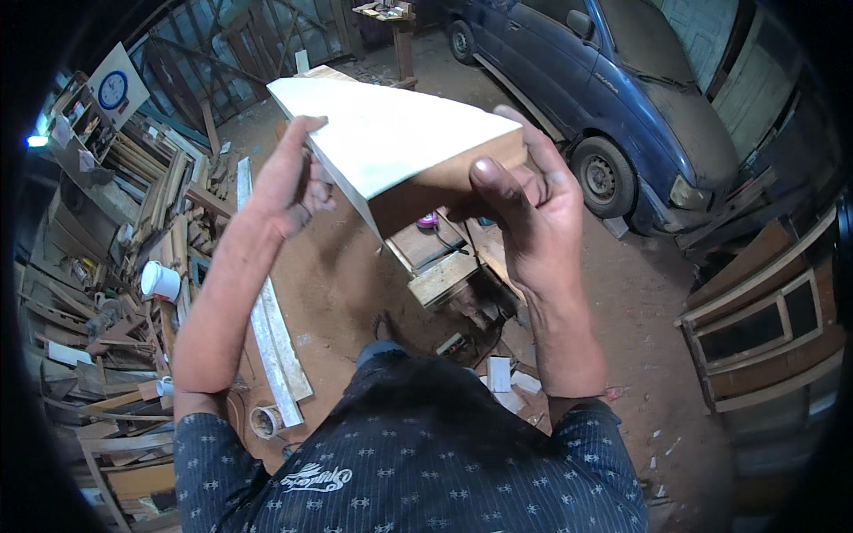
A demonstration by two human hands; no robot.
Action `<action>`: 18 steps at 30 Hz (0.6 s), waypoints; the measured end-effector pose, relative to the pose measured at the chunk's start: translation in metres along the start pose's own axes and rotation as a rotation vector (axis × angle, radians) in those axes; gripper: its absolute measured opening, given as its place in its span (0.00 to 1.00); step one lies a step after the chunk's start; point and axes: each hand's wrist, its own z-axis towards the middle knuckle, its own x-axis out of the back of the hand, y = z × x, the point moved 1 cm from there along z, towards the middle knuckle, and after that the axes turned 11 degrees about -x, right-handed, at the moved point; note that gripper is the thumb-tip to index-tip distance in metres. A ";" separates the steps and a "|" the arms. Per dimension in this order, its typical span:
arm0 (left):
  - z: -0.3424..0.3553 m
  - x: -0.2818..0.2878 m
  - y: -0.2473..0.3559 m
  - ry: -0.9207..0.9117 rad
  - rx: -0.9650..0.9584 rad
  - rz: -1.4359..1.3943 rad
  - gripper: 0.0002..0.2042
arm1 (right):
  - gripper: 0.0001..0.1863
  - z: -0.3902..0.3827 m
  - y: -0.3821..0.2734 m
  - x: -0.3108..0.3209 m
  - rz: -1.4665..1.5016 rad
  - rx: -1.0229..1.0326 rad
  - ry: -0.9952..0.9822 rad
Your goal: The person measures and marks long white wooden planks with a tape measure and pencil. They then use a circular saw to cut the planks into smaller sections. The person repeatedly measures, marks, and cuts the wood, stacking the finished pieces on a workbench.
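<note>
Held up in front of me is a box-like wooden piece (400, 124) with a bright white top face and brown sides, tilted so that one corner points down toward me. My left hand (300, 173) grips its left edge, thumb on the white face and fingers curled beneath. At the right end, my right hand (533, 182) clasps the piece, with the thumb against the brown near side and fingers behind the far corner. Below it, partly hidden, stands a wooden workbench (442, 277) with a small pink-and-dark object (428, 220) on it.
A dusty blue vehicle (613, 98) stands at the far right. Scrap timber (169, 191) and a white bucket (161, 281) crowd the left. Long pale boards (274, 342) lie on the dirt floor. Wooden frames (764, 320) lean at right; white offcuts (499, 374) lie near my feet.
</note>
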 end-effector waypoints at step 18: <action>-0.005 0.057 0.053 0.122 -0.272 0.573 0.29 | 0.40 0.010 -0.007 -0.013 0.113 0.010 -0.021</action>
